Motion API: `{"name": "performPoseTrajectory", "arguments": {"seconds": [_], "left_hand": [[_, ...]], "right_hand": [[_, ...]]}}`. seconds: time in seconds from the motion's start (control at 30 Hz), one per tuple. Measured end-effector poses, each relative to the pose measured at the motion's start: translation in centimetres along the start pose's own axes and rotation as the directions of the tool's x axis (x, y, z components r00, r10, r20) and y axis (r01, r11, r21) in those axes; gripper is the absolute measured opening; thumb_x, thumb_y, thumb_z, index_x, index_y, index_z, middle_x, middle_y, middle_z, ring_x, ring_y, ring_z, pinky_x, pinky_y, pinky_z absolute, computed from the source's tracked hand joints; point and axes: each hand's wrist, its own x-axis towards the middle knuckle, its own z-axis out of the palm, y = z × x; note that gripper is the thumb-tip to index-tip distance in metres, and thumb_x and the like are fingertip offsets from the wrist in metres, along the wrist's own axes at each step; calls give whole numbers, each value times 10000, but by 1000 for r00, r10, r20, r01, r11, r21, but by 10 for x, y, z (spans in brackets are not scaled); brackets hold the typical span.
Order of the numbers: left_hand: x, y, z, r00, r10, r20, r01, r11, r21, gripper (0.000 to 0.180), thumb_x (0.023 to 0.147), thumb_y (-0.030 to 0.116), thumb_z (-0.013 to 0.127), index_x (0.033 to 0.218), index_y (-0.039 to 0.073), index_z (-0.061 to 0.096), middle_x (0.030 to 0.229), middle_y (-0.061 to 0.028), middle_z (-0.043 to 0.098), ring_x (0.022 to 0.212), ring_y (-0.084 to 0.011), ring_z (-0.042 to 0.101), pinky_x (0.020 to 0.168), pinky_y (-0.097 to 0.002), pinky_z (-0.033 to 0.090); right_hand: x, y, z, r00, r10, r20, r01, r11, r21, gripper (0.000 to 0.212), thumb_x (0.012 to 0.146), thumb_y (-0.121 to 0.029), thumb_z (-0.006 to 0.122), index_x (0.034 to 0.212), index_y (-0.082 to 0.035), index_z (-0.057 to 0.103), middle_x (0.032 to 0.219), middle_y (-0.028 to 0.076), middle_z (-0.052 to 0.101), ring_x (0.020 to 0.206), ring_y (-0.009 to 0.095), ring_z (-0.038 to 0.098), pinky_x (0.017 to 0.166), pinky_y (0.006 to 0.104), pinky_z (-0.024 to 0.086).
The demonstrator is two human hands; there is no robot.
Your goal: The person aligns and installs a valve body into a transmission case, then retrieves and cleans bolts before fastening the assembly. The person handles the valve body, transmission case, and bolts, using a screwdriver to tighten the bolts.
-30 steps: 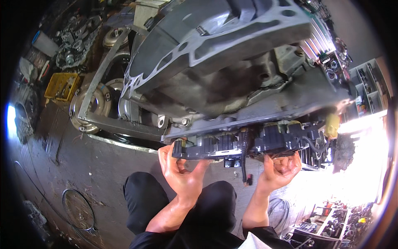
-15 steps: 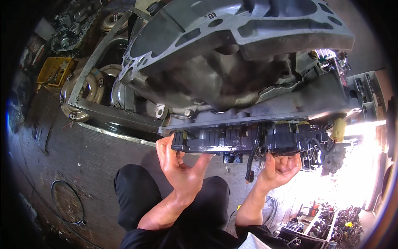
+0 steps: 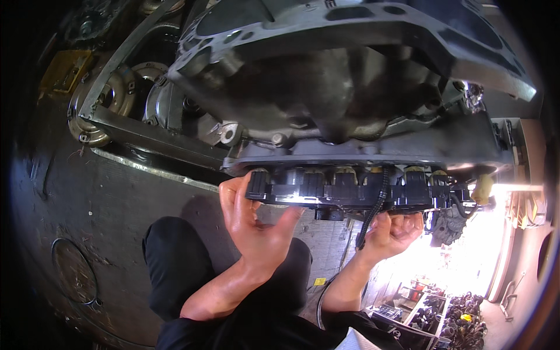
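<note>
A large grey transmission housing [image 3: 326, 87] hangs over the upper middle, its lower flange running left to right. Right under that flange is a black valve body [image 3: 344, 192] with a row of solenoids. My left hand [image 3: 254, 227] grips its left end, fingers up at the end and thumb beneath the lower edge. Farther right, my right hand [image 3: 396, 233] has its thumb and curled fingers at the underside; its fingertips are partly hidden. A black corrugated cable [image 3: 373, 216] dangles between my hands. At the right end sits a yellowish connector [image 3: 482, 189].
A metal frame [image 3: 151, 137] stands at the left, beside round torque converters [image 3: 87, 128] and a yellow bin [image 3: 64, 70]. A loop of hose [image 3: 53, 262] lies on the floor. Racks of small parts [image 3: 420, 309] stand at lower right, near bright glare.
The view has shifted, and the housing appears slightly turned and farther right. Both hands keep their hold on the valve body, and the dangling cable has swung right.
</note>
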Motion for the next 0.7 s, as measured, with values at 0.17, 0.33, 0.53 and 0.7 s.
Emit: {"name": "performPoseTrajectory", "arguments": {"seconds": [0.17,0.33,0.53,0.7], "left_hand": [[-3,2,0,997,-71,-28,72,996,61,685,651,87,899,1268,-60,639,1139,-138,536,1003,-266,588,794,-344,508],[-4,4,-1,997,-76,-21,76,997,28,655,667,89,888,1251,-68,637,1109,-174,560,990,-305,584,828,-387,513],[-2,6,-1,998,-55,-16,56,998,10,652,674,65,878,1257,-79,624,1108,-177,563,994,-314,577,838,-393,500],[0,3,-1,999,-32,-15,33,999,39,660,671,69,879,1259,-81,619,1100,-187,562,991,-330,574,845,-402,493]], "right_hand": [[11,2,6,991,-134,15,134,990,-39,690,793,45,809,1388,10,461,1032,80,602,676,85,525,525,213,463],[14,-2,-6,998,-58,40,64,984,-168,739,783,-171,837,1405,18,484,1051,47,613,891,109,633,676,190,520],[19,4,-9,960,-234,151,264,937,-228,791,848,-353,886,1421,11,480,1093,91,662,870,129,667,550,211,568],[14,0,-7,972,-181,148,199,973,-115,606,875,-204,883,1324,15,539,1169,120,651,945,179,661,523,244,553]]}}
